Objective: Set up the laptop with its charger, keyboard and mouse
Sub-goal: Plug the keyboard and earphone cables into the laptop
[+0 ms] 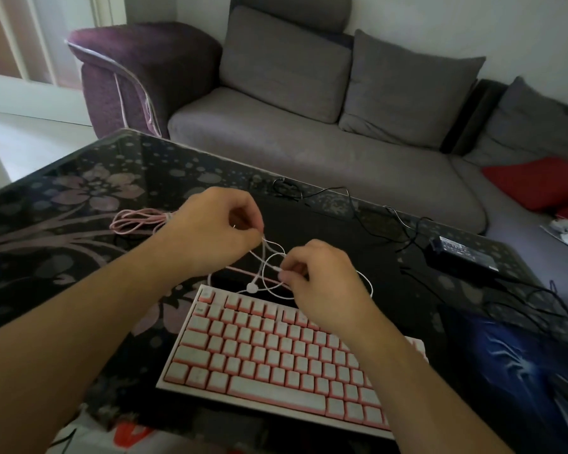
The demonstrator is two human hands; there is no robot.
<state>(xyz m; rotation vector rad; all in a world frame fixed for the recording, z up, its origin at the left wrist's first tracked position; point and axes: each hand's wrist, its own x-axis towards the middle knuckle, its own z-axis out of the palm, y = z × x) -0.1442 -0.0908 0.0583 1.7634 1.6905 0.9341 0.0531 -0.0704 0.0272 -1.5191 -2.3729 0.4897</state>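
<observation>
Your left hand (215, 229) hovers above the glass table (79, 178), knuckles up, thumb & forefinger pinched together on a thin white cable (269, 253). Your right hand (322, 276) sits just beside it, lower & nearer you, fingertips also pinched shut on the same cable, wrist crossing over the keyboard (269, 358). Both forearms reach in from the bottom of the frame.

Between the hands the white cable tangles in loose loops, a small round white piece hanging at the low point just above the keyboard's top edge. A pink cord bundle (138, 219) lies on the table left of your left hand, partly behind it; whether it joins the white cable is unclear.

The keyboard, white keys w/ pink sides, lies angled on the table's near edge. To the right: a black power brick (466, 257) w/ thin black cables (374, 208) trailing across the table, & a blue-patterned mouse pad (505, 362) near the right corner. Behind the table stands a grey sofa (309, 142) w/ a red cushion (538, 185).
</observation>
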